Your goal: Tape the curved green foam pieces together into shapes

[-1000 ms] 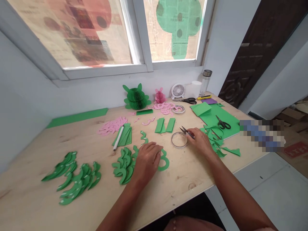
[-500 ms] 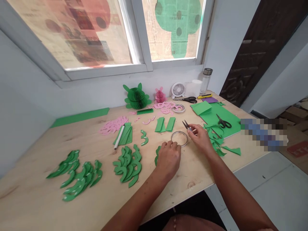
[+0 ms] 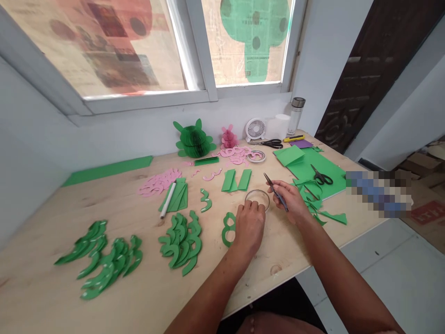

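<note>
At the near middle of the bench (image 3: 285, 246), the left hand (image 3: 249, 227) is bent down with its fingers curled together over the near rim of a narrow tape roll (image 3: 257, 190). Whether those fingers pinch the tape or only rest on it cannot be told, as the back of the hand hides them. Just to the right, the right hand (image 3: 288, 200) is closed around a slim dark pointed tool (image 3: 280, 199), probably small scissors, its tip aimed toward the far side and lying close to the roll.

Good work here would seem to call for a light grip from the left hand, so that the roll lies flat and the tape is not creased. The right hand does well to hold its point away from the left fingertips and clear of the rim. A green figure-eight cutout (image 3: 228, 227) lies just left of the left hand; the wrist could easily brush it aside, so a slightly raised wrist looks wise. Farther left, a wavy green strip (image 3: 209, 204) bearing pale patches is best left undisturbed.
</note>
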The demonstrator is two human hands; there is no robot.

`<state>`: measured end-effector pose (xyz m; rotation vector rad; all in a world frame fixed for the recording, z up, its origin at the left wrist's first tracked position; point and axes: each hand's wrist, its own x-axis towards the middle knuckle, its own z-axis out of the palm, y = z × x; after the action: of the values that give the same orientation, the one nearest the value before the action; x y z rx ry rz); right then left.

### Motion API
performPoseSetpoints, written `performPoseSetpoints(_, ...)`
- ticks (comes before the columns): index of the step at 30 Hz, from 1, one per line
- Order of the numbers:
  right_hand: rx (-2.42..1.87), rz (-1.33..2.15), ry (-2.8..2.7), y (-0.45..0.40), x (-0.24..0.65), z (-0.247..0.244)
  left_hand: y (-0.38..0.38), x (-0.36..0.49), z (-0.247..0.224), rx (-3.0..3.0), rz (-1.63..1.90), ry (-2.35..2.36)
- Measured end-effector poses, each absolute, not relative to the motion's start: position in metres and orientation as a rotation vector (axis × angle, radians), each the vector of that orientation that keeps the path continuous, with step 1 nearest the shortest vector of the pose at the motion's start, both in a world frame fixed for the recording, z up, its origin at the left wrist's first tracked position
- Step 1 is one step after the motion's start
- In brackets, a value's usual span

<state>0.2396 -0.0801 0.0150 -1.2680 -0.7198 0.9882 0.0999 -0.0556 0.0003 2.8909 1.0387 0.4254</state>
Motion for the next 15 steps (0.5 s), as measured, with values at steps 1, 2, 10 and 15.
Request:
performPoseSetpoints(1,-1.263,0.974,-0.736,-0.080,0.239,0.015,-0.054,0.098,0.001,2.857,0.461,1.052)
performPoseSetpoints(2,-1.260,0.951,-0.750,-0.080,0.239,0.016,-0.053,0.097,0.002,2.810,0.502,1.064)
performPoseSetpoints(10,-1.309,0.878,-0.823,-0.081,0.237,0.011,-0.047,0.082,0.013,2.300,0.756,1.012)
performPoseSetpoints(15,-1.326,0.911,-0.876,-0.081,0.236,0.009,-0.045,0.079,0.013,2.190,0.807,0.960)
